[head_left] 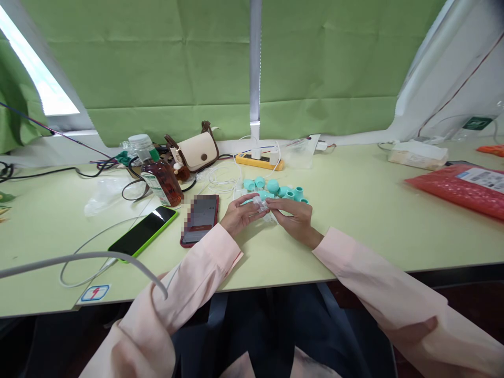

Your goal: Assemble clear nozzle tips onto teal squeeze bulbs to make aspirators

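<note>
Both hands meet over the table, holding a small clear plastic piece (260,204) between them. My left hand (241,214) has its fingers closed around the piece from the left. My right hand (294,216) pinches at its right side with thumb and forefinger. Another bit of clear plastic (270,217) shows just below the fingers; its shape is hard to make out. Right behind the hands lies a group of turquoise plastic parts (272,186), some round and some like short tubes with a flared end. My fingers partly hide the nearest ones.
Left of my hands lie a red-cased phone (200,220) and a green-cased phone (144,233) with a cable. Behind them stand a bottle (161,181) of brown liquid and a cream bag (197,151). A yellow power strip (260,161) lies at the back, a red package (460,189) far right.
</note>
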Action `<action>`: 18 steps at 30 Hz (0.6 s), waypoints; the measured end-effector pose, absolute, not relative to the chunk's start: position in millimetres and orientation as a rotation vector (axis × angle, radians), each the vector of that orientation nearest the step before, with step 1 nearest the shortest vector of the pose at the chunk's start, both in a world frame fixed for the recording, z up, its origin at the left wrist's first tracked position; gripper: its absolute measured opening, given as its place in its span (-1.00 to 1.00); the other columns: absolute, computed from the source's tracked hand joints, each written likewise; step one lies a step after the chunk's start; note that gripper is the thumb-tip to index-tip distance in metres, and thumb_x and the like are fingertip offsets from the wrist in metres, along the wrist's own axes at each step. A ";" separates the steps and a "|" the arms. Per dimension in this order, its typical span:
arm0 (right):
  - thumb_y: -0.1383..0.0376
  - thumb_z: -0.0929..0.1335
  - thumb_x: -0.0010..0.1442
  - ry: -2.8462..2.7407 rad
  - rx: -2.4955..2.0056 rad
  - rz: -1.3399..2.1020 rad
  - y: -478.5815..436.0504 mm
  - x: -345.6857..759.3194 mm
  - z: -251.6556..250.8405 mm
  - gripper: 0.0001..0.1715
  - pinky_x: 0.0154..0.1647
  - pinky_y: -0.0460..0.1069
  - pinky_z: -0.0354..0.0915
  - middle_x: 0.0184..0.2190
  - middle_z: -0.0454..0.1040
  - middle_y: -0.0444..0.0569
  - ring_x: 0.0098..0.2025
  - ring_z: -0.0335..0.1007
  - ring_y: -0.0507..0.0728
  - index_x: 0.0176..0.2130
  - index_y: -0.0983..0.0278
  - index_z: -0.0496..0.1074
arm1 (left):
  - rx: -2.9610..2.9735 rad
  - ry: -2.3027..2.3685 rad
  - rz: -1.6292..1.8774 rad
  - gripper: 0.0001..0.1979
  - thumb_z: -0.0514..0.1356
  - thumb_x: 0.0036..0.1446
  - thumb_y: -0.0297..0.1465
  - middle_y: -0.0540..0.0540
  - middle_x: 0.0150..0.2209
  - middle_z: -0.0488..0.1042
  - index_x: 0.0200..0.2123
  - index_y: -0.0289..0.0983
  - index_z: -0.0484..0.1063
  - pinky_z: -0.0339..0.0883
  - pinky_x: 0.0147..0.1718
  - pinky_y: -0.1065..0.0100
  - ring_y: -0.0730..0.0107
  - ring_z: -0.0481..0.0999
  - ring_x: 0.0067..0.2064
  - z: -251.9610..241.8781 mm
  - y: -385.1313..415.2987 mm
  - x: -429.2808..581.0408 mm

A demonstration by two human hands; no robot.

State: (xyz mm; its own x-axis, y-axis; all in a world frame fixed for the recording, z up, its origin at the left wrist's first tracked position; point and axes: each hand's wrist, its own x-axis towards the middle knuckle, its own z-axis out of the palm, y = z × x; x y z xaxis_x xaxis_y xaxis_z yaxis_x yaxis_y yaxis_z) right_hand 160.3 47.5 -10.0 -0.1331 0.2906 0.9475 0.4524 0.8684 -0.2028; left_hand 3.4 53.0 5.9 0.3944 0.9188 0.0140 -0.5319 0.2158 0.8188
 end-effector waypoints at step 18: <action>0.47 0.30 -0.03 -1.771 -0.572 -0.336 45.2 155.7 -9.2 -0.72 -0.35 -0.09 0.38 -0.38 0.51 -0.08 -0.36 0.44 0.05 -0.25 0.24 0.36 | 0.864 0.584 1.140 -0.68 0.23 -0.20 -0.61 -0.05 -0.51 0.48 -0.27 -0.38 0.34 0.32 -0.20 0.24 0.40 0.49 -0.38 2.4 54.4 3.4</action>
State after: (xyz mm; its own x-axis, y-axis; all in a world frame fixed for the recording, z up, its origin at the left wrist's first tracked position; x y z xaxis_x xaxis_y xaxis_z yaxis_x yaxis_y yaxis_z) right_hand 155.7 45.2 -9.2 -0.1944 0.2039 0.9595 0.5410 0.8382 -0.0685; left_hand 3.4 54.4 2.4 0.3303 0.9435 0.0247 -0.5317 0.1644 0.8308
